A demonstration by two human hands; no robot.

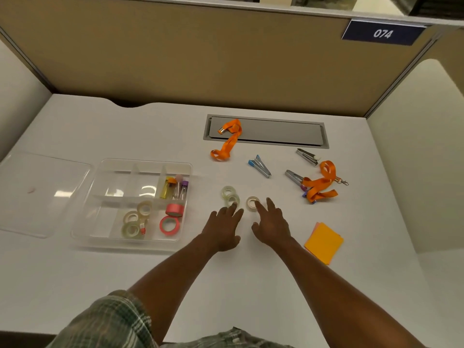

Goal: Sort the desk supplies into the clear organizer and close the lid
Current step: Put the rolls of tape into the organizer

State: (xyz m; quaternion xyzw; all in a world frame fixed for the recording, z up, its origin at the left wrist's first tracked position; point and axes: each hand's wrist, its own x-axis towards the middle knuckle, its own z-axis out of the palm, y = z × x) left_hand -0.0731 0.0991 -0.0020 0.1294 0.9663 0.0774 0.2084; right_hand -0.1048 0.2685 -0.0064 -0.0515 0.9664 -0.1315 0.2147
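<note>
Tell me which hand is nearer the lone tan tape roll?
Right. The right hand reaches the tan tape roll with a fingertip; the left hand sits to its left, at the clear rolls.

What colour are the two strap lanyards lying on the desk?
Orange, both: one lanyard near the grey hatch, the other by the staple removers; clearest in the head view.

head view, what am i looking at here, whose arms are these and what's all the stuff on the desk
There is no machine here. One camera worn on a person's head looks down at their own two bare hands. The left hand and right hand are stretched out flat, fingertips reaching the loose tape rolls on the white desk; neither holds anything. At the left sits the clear organizer, with tape and small tubes inside, and its lid lies off beside it. Further back lie two orange lanyards, what look like three small metal staplers, and orange sticky notes.
</note>
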